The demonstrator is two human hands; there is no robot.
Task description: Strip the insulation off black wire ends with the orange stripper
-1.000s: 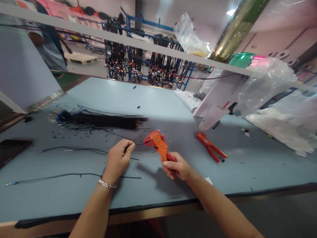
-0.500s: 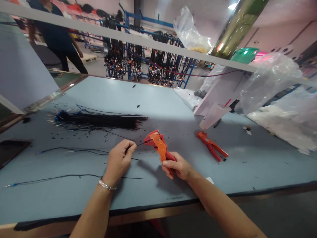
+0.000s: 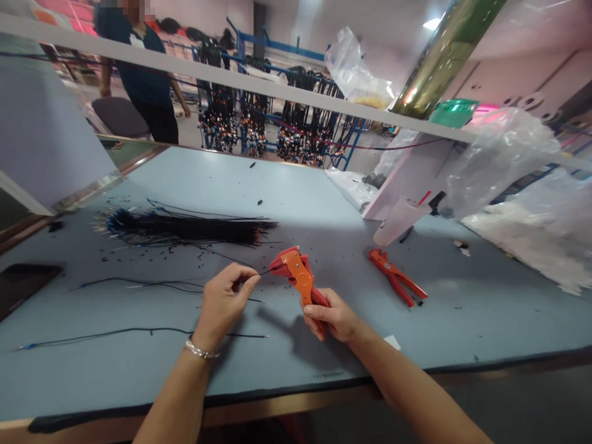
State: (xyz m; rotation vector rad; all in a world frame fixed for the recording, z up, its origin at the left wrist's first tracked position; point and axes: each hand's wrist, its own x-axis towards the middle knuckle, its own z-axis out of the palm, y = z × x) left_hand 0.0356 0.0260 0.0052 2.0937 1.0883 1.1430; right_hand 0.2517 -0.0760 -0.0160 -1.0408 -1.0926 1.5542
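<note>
Between its thumb and forefinger, my left hand [image 3: 230, 296] pinches a thin black wire [image 3: 265, 272]. The wire's end runs into the jaws of an orange and red wire stripper [image 3: 300, 274]. My right hand [image 3: 330, 314] is wrapped round the stripper's handles, the head tilted up and to the left. Behind my left hand lies a thick bundle of black wires [image 3: 198, 229] with blue and metal ends at its left. A single black wire [image 3: 148, 330] with a blue, metal-tipped end lies in front on the table, and a few more wires [image 3: 139, 282] rest left of my hand.
A second orange and red wire stripper [image 3: 396, 277] lies at the right, near a white cup [image 3: 400, 222]. A phone [image 3: 28, 283] is at the left edge. Plastic bags [image 3: 522, 228] fill the right side. Beyond the table [image 3: 222, 179], a person [image 3: 139, 74] stands near a chair.
The view has shifted slightly. The person in the background has moved to the right. Both hands keep their grips, with the wire still at the stripper's jaws.
</note>
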